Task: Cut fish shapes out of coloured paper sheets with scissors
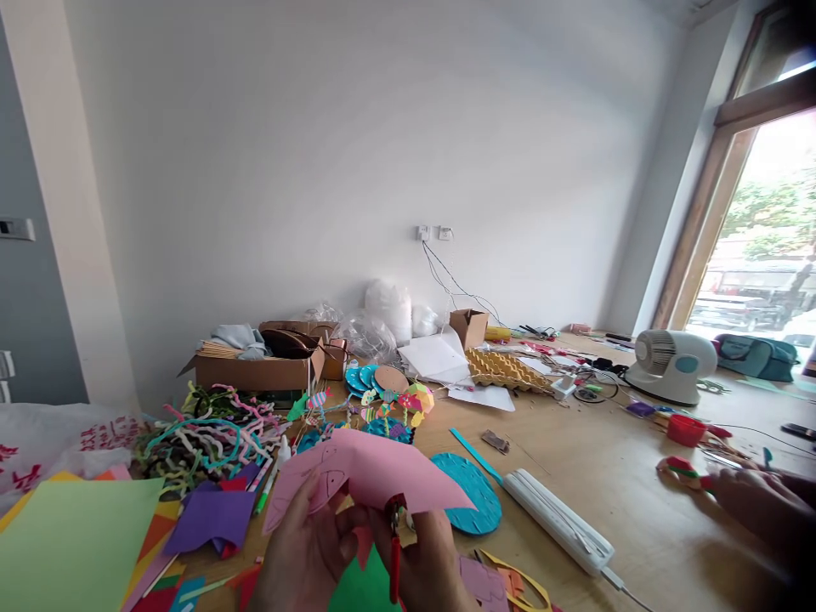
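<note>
A pink sheet (382, 472) with drawn outlines on its left part is held up above the table's near edge. My left hand (309, 544) is closed on its lower left edge, the thumb over the drawing. Red-handled scissors (394, 561) are in my right hand (424, 552), with their blades at a notch in the sheet's lower edge. Behind the sheet lies a blue round disc (468, 493). Green paper (365, 586) shows below my hands, and yellow-handled scissors (519, 582) lie to the right beside pink scraps.
Coloured sheets (76, 527), purple paper (213, 517) and pipe cleaners (204, 433) lie left. A white power strip (558, 518) is at right. Farther back are a cardboard box (255, 372), egg carton (507, 372) and white fan (669, 365). Another person's hand (758, 501) is at far right.
</note>
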Demonstrator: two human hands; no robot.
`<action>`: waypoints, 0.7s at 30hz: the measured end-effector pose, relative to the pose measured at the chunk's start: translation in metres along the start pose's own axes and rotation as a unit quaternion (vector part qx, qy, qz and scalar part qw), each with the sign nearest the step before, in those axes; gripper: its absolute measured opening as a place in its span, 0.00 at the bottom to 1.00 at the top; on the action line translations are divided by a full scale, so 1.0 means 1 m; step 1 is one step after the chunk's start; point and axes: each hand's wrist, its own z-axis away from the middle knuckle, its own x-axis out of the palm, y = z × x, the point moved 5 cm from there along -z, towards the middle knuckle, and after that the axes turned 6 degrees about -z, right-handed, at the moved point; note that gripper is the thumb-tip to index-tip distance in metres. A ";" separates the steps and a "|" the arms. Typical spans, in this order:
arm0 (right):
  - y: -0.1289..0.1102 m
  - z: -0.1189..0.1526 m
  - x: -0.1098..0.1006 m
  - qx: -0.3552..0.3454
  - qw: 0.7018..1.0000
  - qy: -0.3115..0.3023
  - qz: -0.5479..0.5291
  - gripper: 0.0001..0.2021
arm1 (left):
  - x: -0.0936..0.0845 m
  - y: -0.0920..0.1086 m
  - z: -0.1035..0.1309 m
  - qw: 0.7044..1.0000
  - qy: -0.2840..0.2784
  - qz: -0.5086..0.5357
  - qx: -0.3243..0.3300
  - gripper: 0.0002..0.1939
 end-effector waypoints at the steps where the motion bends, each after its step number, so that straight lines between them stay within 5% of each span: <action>1: 0.001 0.001 0.002 0.005 1.000 -0.001 -0.006 0.14 | -0.001 0.005 0.001 0.999 0.021 -0.007 0.025 0.12; 4: 0.001 -0.002 0.006 0.027 0.999 -0.023 -0.025 0.12 | -0.006 0.022 0.004 0.990 0.065 -0.029 0.123 0.08; 8: -0.007 -0.014 0.015 0.094 0.983 -0.148 -0.061 0.05 | -0.018 0.047 0.007 0.969 0.091 -0.098 0.205 0.19; 13: -0.025 -0.016 0.035 0.222 0.885 -0.366 -0.183 0.08 | -0.028 0.074 0.011 0.943 0.118 -0.127 0.286 0.24; 17: -0.033 -0.009 0.042 0.320 0.820 -0.392 -0.266 0.14 | -0.028 0.080 0.013 0.930 0.130 -0.113 0.325 0.28; 21: -0.034 -0.004 0.045 0.376 0.793 -0.378 -0.296 0.22 | -0.026 0.073 0.014 0.926 0.144 -0.114 0.331 0.27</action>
